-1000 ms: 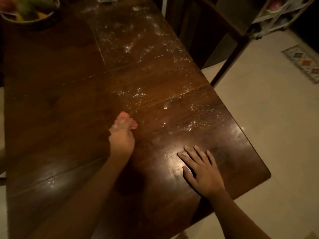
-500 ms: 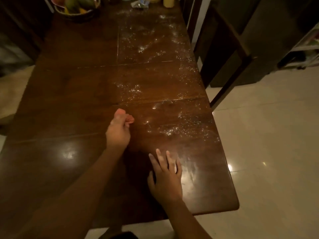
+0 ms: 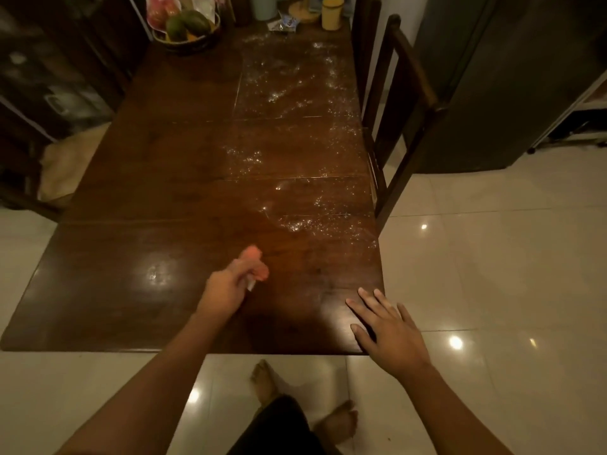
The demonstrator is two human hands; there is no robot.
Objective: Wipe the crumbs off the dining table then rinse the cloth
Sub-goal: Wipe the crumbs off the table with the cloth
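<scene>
While many crumbs [image 3: 312, 221] lie along the right side of the one table [image 3: 147, 192], the wiping seems hardly begun, and the rinsing is left. The left hand [image 3: 226, 290] grips the one pink cloth [image 3: 254, 264] over the near end. The right hand [image 3: 391, 333] rests flat with spread fingers on the corner.

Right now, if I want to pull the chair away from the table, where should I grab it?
Take the chair by its top rail, coming from the floor side on the right. The rail is a bare bar standing above the table edge, while the seat looks tucked under. Your right hand is free; the left hand holds the cloth.
</scene>
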